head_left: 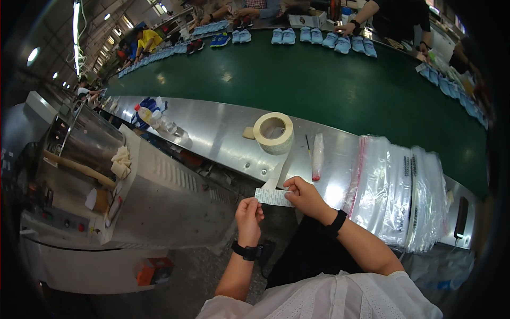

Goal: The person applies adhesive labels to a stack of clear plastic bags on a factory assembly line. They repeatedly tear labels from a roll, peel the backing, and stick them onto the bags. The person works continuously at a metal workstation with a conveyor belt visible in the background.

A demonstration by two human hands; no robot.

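Pinching a small white label strip (273, 197) between both hands' fingers, left hand (248, 213) and right hand (305, 195), near the counter (212, 127) edge by the tape roll (273, 133).

At frame centre a tape roll (274, 132) stands on the metal counter (212, 127), its strip running down to a paper strip (273, 197) between left hand (248, 213) and right hand (304, 194), with stacked plastic bags (398, 191) at right and a conveyor belt (297, 85) above.

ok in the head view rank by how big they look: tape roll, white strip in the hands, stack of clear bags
1. stack of clear bags
2. tape roll
3. white strip; it lies nearer the camera than the roll, so this order is unsure.
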